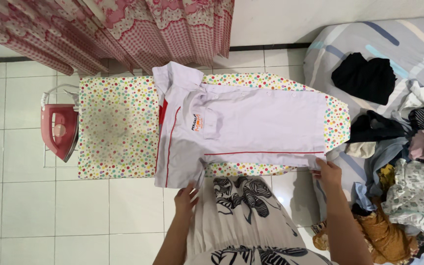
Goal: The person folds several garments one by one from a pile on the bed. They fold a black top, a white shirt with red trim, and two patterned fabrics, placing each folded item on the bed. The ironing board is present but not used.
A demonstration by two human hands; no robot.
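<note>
White shirt (241, 122) with red piping is lying flat across the dotted ironing board (116, 127). Right hand (328, 172) is pinching its hem; left hand (186, 197) is touching the sleeve, fingers loosely spread.

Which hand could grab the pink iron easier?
Probably the left hand. It is at the white shirt's sleeve, on the same side as the pink iron. The right hand grips the shirt's hem at the far end.

1. The shirt (251, 127) is pale lilac-white with thin red lines.
2. The ironing board (116, 127) cover is white with many coloured dots.
3. The iron (59, 131) is pink.
4. The curtain (123, 27) has pink checks.
</note>
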